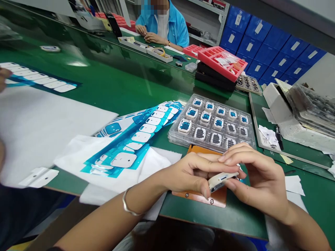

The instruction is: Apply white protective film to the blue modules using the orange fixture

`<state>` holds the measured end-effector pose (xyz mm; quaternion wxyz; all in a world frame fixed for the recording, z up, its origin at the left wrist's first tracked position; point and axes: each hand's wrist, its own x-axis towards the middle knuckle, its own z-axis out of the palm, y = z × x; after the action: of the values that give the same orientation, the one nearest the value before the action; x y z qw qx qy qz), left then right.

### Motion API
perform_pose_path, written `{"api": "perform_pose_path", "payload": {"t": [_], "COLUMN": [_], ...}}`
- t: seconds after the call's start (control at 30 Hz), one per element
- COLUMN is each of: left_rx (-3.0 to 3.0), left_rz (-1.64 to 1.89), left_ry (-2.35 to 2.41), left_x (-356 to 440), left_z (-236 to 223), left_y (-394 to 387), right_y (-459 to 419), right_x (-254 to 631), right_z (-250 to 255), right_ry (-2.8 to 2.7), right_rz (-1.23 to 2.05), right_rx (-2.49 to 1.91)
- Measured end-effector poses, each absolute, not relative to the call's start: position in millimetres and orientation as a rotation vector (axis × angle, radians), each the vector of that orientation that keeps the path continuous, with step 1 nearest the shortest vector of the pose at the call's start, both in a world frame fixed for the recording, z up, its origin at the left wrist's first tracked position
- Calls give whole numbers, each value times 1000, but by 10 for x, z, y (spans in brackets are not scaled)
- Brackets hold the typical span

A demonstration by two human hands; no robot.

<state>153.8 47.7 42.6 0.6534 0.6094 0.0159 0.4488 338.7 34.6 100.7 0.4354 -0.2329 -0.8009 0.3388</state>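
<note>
Between my left hand [187, 170] and my right hand [263, 179] is a small pale watch case [217, 181], tilted with its side edge towards me. The thumb and fingers of both hands pinch it from either side. Beneath it lies an orange plate [214, 198] with screws along its front edge. Just beyond my hands stands a clear plastic tray [180, 137] of similar watch cases, several with blue film on top. Left of my hands, blue sheets of white rounded stickers [141, 136] lie piled on white paper.
A co-worker in a blue jacket [179, 24] sits across the green table [125, 94]. At the left edge another person's hand [3, 75] is beside a sticker strip [39, 77]. Red compartment trays [220, 57], a white foam box [282, 108] and a black marker [278, 136] lie towards the right.
</note>
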Motion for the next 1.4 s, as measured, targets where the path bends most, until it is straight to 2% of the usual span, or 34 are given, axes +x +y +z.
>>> {"api": "perform_pose_path", "payload": {"t": [0.43,0.73,1.07,1.4], "left_rx": [1445,1399,1264,1389], "left_rz": [1001,970,904,953], "left_ry": [22,74,47,-42], "left_x": [1525,1527,1521,1521], "left_z": [442,437,381,452], "left_y": [470,458,405,403], "right_y": [327,332,414,495], "right_x": [3378,3324,3360,3315], "right_z": [995,966,1000,906], "right_ry": [-1981,-2004,-1998,-1947], "right_rz": [881,785,1219,1219], "right_rx": [-590,-579,-298,-107]}}
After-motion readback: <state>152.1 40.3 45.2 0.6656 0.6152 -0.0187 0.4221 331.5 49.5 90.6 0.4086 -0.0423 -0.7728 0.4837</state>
